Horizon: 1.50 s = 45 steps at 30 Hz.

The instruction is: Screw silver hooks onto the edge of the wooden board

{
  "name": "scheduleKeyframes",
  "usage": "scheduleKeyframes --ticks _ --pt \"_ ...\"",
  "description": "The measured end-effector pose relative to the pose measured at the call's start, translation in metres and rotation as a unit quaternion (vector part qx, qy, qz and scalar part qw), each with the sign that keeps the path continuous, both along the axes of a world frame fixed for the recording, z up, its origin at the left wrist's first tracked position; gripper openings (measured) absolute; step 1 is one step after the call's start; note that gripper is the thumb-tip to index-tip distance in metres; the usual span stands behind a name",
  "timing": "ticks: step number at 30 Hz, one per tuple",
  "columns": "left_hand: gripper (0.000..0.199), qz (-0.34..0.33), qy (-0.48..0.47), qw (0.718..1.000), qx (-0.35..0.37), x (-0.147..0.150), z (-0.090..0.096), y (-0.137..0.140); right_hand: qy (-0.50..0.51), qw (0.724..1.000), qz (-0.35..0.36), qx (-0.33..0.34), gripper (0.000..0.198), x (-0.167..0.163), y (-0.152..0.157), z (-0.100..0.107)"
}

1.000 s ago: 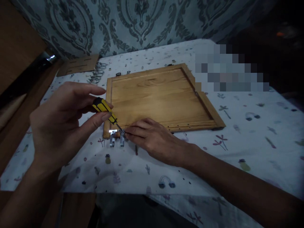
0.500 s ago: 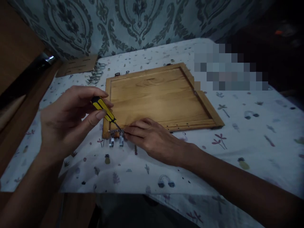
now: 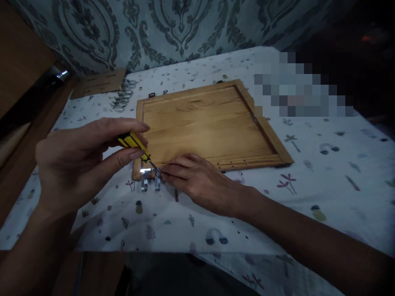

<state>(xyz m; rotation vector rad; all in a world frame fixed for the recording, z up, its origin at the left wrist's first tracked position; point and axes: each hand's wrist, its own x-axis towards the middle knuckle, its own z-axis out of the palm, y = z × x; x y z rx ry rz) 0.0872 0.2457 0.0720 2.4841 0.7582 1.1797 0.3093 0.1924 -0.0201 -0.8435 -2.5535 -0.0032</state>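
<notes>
In the head view, gripped a screwdriver [image 3: 132, 141] between thumb and fingers of the left hand [image 3: 77, 164], yellow handle striped black, tilted, thin metal shaft slanting down to the right. Found a silvery metal fitting [image 3: 157, 181] at the near left corner of a wooden panel [image 3: 200, 121], with a shiny bar and two curved loops jutting past the near edge. Saw the panel lying flat on the cloth-draped worktop [image 3: 173, 222], honey-brown, framed around a recessed middle, small dark holes along the near side. Laid the right hand [image 3: 200, 181] across that side, fingertips at the fitting; could not tell whether grasping or only pressing. Lost the shaft's tip among fitting and fingertips, contact unclear. Had part of the panel's left edge blocked by the left hand, both forearms cut off, and the far right covered by pixel blocks [image 3: 302, 92]. Noticed looped metal pieces [image 3: 122, 98] at the far left, just beside a slotted brown sheet [image 3: 97, 84], before a patterned wall [image 3: 182, 24].
</notes>
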Motion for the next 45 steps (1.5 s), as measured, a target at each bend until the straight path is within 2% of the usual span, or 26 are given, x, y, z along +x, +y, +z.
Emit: scheduleKeyframes --ticks 4,7,12,18,20,26,28,32,36,39,41,45 --pt "0.038 -0.055 0.009 0.998 -0.006 -0.001 0.002 0.006 0.006 1.000 0.000 -0.003 0.028 0.000 -0.001 0.002" --pt "0.041 -0.062 -0.014 0.998 -0.013 0.001 0.000 0.004 0.010 1.000 0.003 0.001 0.028 0.000 -0.001 0.001" --pt "0.043 0.010 -0.026 1.000 0.000 0.004 -0.004 -0.007 0.000 1.000 0.001 -0.003 0.028 -0.001 -0.001 0.000" --pt "0.033 0.093 -0.003 0.996 0.005 0.002 -0.001 -0.011 -0.007 1.000 0.001 -0.002 0.030 0.000 -0.001 0.003" --pt "0.034 0.080 -0.002 0.997 -0.001 0.001 -0.001 -0.008 -0.003 1.000 0.003 -0.004 0.031 0.000 0.000 0.003" --pt "0.042 -0.052 -0.003 0.998 -0.038 -0.001 0.005 0.005 -0.008 1.000 -0.003 0.003 0.029 -0.001 -0.001 0.002" --pt "0.042 -0.068 -0.007 0.997 -0.041 -0.001 0.004 0.006 0.000 1.000 -0.001 0.004 0.028 -0.001 0.000 0.001" --pt "0.047 -0.055 -0.026 0.998 -0.025 0.001 -0.001 0.002 0.007 1.000 -0.001 0.004 0.028 -0.001 0.000 0.000" --pt "0.040 0.024 0.010 0.999 0.034 0.003 -0.003 -0.009 0.012 1.000 0.001 0.011 0.029 -0.001 -0.001 -0.002" --pt "0.029 0.073 0.039 0.996 0.032 0.003 0.000 -0.013 0.023 0.999 0.001 0.025 0.029 -0.001 -0.001 -0.003" --pt "0.028 0.072 0.028 0.997 0.016 0.002 0.000 -0.011 0.023 1.000 0.000 0.021 0.029 -0.001 -0.001 -0.003" --pt "0.037 -0.005 0.003 1.000 0.012 0.000 0.001 -0.002 0.011 1.000 -0.001 0.011 0.030 -0.001 0.000 -0.001"
